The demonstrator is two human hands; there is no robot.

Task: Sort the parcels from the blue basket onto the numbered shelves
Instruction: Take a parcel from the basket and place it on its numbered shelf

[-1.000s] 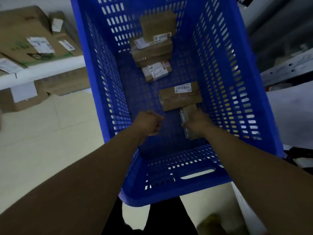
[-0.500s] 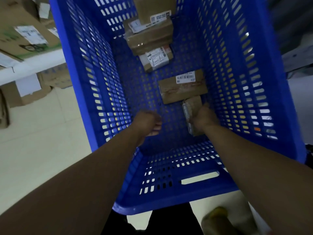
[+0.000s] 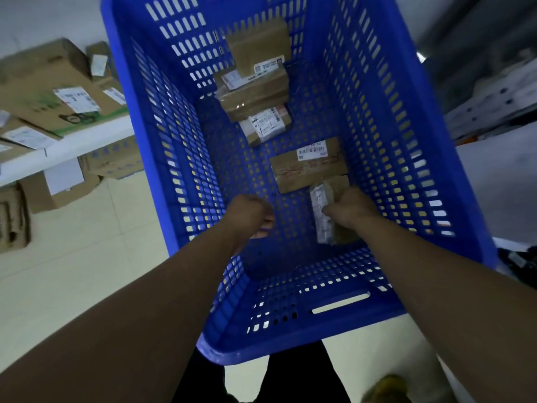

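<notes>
Both my arms reach down into the blue basket (image 3: 453, 181). My right hand (image 3: 350, 209) grips a small brown parcel (image 3: 327, 216) with a white label, near the basket's floor at the right. My left hand (image 3: 251, 215) is a closed fist with nothing in it, hanging to the left of that parcel. Just beyond lies a flat brown parcel (image 3: 308, 167) with a barcode label. Further back is a pile: a labelled parcel (image 3: 267, 125), a taped box (image 3: 255, 96) and a box (image 3: 258, 45) leaning on the far wall.
A white shelf (image 3: 72, 146) at the left carries labelled cardboard boxes (image 3: 52, 88), with more boxes (image 3: 58, 187) under it on the pale tiled floor. Grey shelving (image 3: 494, 103) stands at the right. My dark trousers and a shoe show below the basket.
The view shifted, so the basket sits differently in frame. My right hand has kept its grip on the small parcel and turned it, so its white label shows. The left fist stayed put.
</notes>
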